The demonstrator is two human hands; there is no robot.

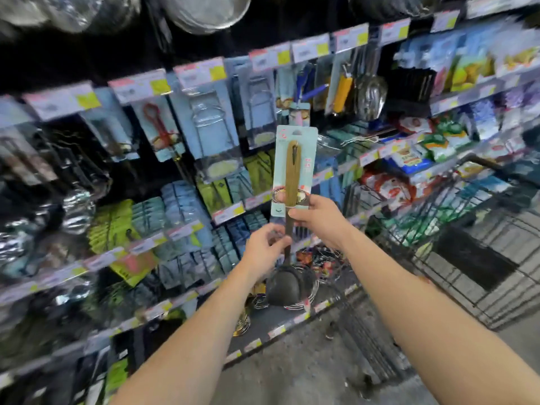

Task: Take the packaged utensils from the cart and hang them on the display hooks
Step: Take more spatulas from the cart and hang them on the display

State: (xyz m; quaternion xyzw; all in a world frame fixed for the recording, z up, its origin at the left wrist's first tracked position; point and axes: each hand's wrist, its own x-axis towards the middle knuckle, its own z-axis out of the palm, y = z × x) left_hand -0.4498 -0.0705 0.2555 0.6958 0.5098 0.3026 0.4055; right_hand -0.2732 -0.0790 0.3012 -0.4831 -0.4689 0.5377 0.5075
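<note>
I hold a packaged utensil (295, 168) upright in front of the display: a wooden-handled ladle on a pale teal backing card, its dark scoop (285, 285) hanging low. My right hand (320, 220) grips the card's lower end and the handle. My left hand (264, 249) pinches the handle just below. Rows of carded utensils (210, 124) hang on the display hooks behind, under price tags (201, 73). The wire cart (455, 229) stands to my right.
Shelves of packaged goods (409, 159) fill the right side behind the cart. Metal bowls (204, 13) hang overhead. Lower hooks hold green and blue packs (175, 211). A grey floor (306, 361) runs below the shelving.
</note>
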